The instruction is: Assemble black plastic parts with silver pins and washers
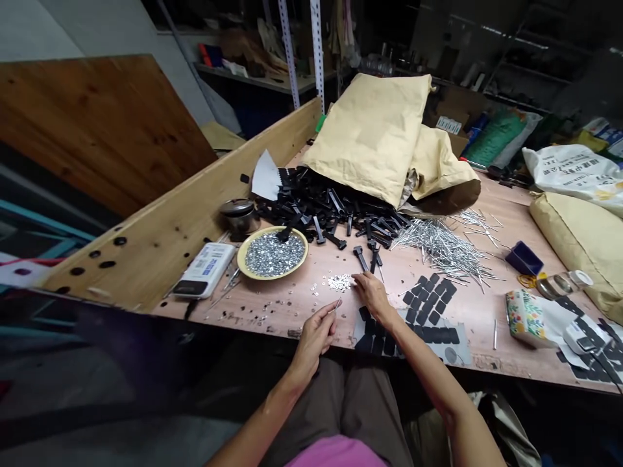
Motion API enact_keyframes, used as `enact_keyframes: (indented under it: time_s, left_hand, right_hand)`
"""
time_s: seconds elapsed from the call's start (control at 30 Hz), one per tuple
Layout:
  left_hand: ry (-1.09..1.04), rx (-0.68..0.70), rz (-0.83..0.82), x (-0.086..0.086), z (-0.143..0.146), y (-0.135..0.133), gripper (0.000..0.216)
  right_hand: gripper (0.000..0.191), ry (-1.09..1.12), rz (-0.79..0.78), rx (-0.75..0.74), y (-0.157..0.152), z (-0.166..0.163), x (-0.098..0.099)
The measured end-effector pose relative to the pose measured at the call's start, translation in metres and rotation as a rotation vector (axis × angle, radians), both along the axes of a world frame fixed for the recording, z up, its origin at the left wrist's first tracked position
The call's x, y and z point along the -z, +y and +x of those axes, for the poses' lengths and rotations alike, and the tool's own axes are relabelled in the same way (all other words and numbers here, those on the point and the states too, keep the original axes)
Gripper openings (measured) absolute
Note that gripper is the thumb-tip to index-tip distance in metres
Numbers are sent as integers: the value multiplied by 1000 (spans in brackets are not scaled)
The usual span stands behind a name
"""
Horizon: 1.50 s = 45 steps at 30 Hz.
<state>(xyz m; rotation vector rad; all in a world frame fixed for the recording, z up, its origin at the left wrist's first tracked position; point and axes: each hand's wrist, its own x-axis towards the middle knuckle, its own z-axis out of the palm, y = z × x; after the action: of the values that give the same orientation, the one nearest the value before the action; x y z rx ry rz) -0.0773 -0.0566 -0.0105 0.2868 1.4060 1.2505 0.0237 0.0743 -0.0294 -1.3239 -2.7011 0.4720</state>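
My left hand (315,334) is closed, with a thin metal pin (337,305) pinched between thumb and fingertips, its end pointing up toward a small heap of washers (339,282). At the right edge of that heap, the fingers of my right hand (374,297) are bent together and touch the tabletop. Whatever is between them is too small to make out. Just beyond my right hand lie black plastic handle-like parts (361,258). A yellow bowl (242,263) full of small shiny metal pieces stands to the left.
Behind are a heap of black parts (318,227), loose metal pins (440,250) and a large paper sack (372,136). Black pads (428,301) lie on a sheet at right, near a flowered box (523,318). A digital scale (207,269) sits by the wooden side board (195,201).
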Motion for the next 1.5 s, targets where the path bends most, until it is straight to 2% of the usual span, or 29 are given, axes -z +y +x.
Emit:
enact_keyframes:
  time_s: [0.13,0.43,0.53,0.6,0.67,0.73,0.83,0.97,1.13,1.27,1.4,1.5]
  left_hand:
    - [-32,-14,-10,0,-11,1,61]
    - [-111,42,4,2,-19,10,60]
    - [-130,51,6,1,-20,12,61]
    - [-136,56,20,1,-20,13,61]
    - [-135,66,31,0,-19,14,61]
    - [-132,89,40,-2,-17,14,61]
    - [-121,140,69,-6,-12,14,63]
    - [-95,197,97,-11,-5,13,64]
    - [-66,224,153,-19,0,10,62]
    - [-44,244,177,-26,3,6,62]
    - [-14,264,186,-27,8,3,66]
    - [1,273,205,-26,12,0,70]
  right_hand:
    - [26,-192,-1,-31,15,-20,-2]
    - [16,-221,32,-81,25,-28,-2]
    - [13,-42,53,-91,26,-24,7]
    - [12,184,17,-22,23,-20,13]
    - [8,455,-86,74,15,-16,15]
    - [6,704,-243,152,5,-12,11]
    - [17,942,-456,227,-14,-5,-2]
    - [20,1047,-537,262,-31,3,-19]
    - [19,1089,-493,237,-39,13,-28]
    - [14,1053,-375,202,-44,20,-29]
    - [4,936,-138,102,-51,32,-30]
    - [9,801,59,-57,-54,43,-32]
